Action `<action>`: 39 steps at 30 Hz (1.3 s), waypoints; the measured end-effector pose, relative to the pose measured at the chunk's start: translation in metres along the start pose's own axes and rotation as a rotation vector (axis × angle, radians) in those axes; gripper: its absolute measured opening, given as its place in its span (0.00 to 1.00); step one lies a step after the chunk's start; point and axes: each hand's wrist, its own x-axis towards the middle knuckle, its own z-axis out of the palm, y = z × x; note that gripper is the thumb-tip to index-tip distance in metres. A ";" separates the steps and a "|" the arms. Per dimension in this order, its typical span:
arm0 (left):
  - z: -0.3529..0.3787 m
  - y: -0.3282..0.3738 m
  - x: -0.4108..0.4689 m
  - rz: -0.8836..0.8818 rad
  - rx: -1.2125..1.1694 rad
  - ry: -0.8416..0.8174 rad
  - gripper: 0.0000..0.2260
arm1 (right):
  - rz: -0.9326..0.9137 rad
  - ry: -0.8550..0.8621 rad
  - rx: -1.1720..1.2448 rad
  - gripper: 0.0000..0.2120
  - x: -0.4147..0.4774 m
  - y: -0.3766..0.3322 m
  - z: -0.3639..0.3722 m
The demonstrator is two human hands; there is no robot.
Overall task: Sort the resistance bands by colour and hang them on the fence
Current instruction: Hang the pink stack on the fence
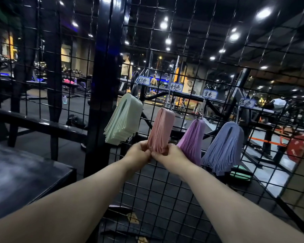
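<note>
Resistance bands: four bundles, one per colour, all hung on the black wire fence point(104, 102).
- 1 green bundle point(124, 118), at 10 o'clock from the pink.
- 1 pink bundle point(162, 127), mid-frame.
- 1 purple bundle point(193, 137), at 4 o'clock from the pink.
- 1 blue bundle point(225, 146), at 3 o'clock from the purple.

Labels: four handwritten tags on the mesh, one at about 12 o'clock above each bundle: 绿色 tag point(144, 80), 粉色 tag point(176, 87), 紫色 tag point(209, 94), 蓝色 tag point(247, 103).

Hands: two, touching each other. The left hand point(139, 153) and right hand point(167, 155) each have fingers curled round the pink bundle's lower end, at its 6 o'clock.
</note>
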 end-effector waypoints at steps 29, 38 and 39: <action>0.137 0.072 0.011 0.144 0.747 0.258 0.11 | -0.324 0.712 -0.340 0.04 -0.080 0.017 -0.113; 0.183 0.072 0.000 0.631 0.841 0.143 0.24 | -0.068 0.743 -0.150 0.20 -0.064 0.043 -0.156; 0.188 0.069 0.003 0.595 0.826 0.114 0.23 | -0.068 0.721 -0.137 0.19 -0.064 0.044 -0.156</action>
